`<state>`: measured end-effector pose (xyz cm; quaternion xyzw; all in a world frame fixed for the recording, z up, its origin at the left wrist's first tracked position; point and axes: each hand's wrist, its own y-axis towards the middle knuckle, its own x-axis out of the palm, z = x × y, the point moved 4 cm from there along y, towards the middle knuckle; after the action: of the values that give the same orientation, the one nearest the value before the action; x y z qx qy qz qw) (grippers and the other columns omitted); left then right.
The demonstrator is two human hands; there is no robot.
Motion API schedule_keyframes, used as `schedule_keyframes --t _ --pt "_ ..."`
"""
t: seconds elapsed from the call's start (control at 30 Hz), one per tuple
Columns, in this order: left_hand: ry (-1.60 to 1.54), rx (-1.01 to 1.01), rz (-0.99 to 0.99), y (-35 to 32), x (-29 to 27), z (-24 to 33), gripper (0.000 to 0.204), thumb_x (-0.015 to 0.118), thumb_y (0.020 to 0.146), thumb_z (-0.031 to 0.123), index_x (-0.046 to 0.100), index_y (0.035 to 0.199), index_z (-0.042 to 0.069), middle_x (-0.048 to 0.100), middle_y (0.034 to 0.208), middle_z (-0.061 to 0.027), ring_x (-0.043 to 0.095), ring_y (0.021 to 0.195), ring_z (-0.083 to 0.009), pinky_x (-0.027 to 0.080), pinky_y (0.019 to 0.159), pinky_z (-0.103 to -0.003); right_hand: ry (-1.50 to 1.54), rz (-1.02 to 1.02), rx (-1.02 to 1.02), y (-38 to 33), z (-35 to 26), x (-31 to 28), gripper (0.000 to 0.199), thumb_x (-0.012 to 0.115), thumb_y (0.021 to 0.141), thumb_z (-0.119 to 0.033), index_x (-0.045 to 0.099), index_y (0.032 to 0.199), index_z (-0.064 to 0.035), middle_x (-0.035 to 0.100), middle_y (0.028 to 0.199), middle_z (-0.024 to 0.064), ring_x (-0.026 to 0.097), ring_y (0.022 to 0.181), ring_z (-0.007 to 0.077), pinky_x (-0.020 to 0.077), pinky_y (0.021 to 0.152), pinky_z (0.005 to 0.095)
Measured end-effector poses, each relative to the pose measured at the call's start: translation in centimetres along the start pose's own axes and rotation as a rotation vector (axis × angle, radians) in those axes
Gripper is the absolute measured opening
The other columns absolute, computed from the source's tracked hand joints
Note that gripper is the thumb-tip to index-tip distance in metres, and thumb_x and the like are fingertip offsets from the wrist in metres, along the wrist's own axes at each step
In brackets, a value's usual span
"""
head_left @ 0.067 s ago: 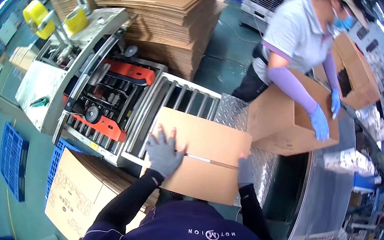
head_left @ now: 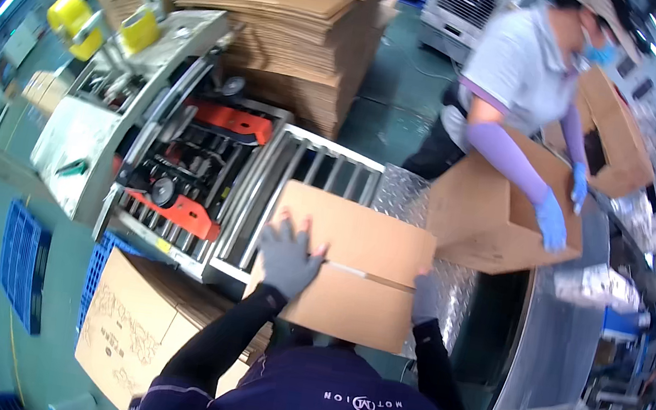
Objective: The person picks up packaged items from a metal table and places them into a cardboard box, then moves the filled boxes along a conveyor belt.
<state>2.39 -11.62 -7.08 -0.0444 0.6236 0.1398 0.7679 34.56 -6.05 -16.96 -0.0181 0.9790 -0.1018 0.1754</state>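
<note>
Shifted right in view: 1 carton (head_left: 373, 241) | left hand (head_left: 287, 260): fingers spread atop | right hand (head_left: 425, 301): alongside, closure unclear | 2 red guides (head_left: 232, 122)

Left of the box (head_left: 361, 239), rollers (head_left: 258, 205) lie free; ahead-right, a carton (head_left: 469, 204) obstructs.

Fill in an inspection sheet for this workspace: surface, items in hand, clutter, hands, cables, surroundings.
Surface: roller conveyor beside a patterned metal plate.
Items in hand: cardboard box, top flaps folded in, narrow seam between them.
Clutter: flattened-carton stack beyond the conveyor; printed cartons at lower left.
Hands: left hand spread on the flaps; right hand at the box's right edge.
Cables: thin cord on the floor near the fan unit.
Surroundings: co-worker handling an open carton; machine with yellow rolls at left.
</note>
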Motion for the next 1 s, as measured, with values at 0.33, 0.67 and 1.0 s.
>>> schedule_keyframes --t 0.33,0.67,1.0 --pt "-0.018 0.340 0.187 11.2 1.3 -4.9 0.073 0.040 0.090 0.059 0.045 0.138 0.005 0.034 0.147 -0.0238 0.029 0.137 -0.0399 0.016 0.111 -0.058 0.341 0.258 0.083 -0.6 -3.6 12.3 0.051 0.046 0.095 -0.026 0.035 0.134 0.0041 0.049 0.127 0.0193 0.053 0.109 0.0272 0.0460 0.091 0.0379" --pt "0.039 0.126 0.169 21.7 -0.5 -19.1 0.076 0.038 0.091 0.060 0.041 0.141 0.004 0.035 0.149 -0.0182 0.029 0.140 -0.0316 0.018 0.114 -0.048 0.027 0.092 -0.084 14.8 -14.0 29.2 0.080 0.056 0.091 -0.041 0.022 0.142 0.0097 0.049 0.130 0.0291 0.051 0.120 0.0358 0.0406 0.100 0.0364" --pt "-0.245 0.303 0.250 4.9 -1.3 -16.5 0.078 0.051 0.090 0.049 0.031 0.142 -0.005 0.027 0.151 -0.0228 0.025 0.140 -0.0376 0.017 0.115 -0.050 -0.089 0.123 -0.287 14.9 -19.1 40.9 0.081 0.059 0.090 -0.025 0.012 0.144 0.0122 0.039 0.138 0.0300 0.044 0.125 0.0380 0.0363 0.104 0.0375"
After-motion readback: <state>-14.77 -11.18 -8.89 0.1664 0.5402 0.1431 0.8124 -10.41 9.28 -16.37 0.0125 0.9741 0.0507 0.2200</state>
